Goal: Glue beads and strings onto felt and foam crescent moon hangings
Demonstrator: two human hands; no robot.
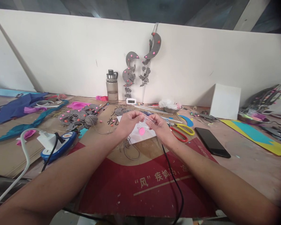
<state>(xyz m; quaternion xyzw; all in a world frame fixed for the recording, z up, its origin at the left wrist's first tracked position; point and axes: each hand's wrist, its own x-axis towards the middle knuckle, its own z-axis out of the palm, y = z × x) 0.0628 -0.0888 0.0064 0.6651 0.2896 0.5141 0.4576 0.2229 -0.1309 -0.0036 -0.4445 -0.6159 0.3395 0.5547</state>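
Note:
My left hand and my right hand meet over the middle of the table. Between them, fingertips of both are pinched on the top edge of a small clear plastic bag. A bright pink lump shows just below, in or behind the bag; I cannot tell which. Under it lies a white sheet of paper. Loops of grey yarn spread in front of the paper. Close to my right hand are scissors with red handles and others with yellow handles.
A phone lies at the right. A blue power strip with a white plug sits at the left, its cables trailing forward. Grey yarn pieces with pink dots stand behind it. A water bottle and small clock are near the wall.

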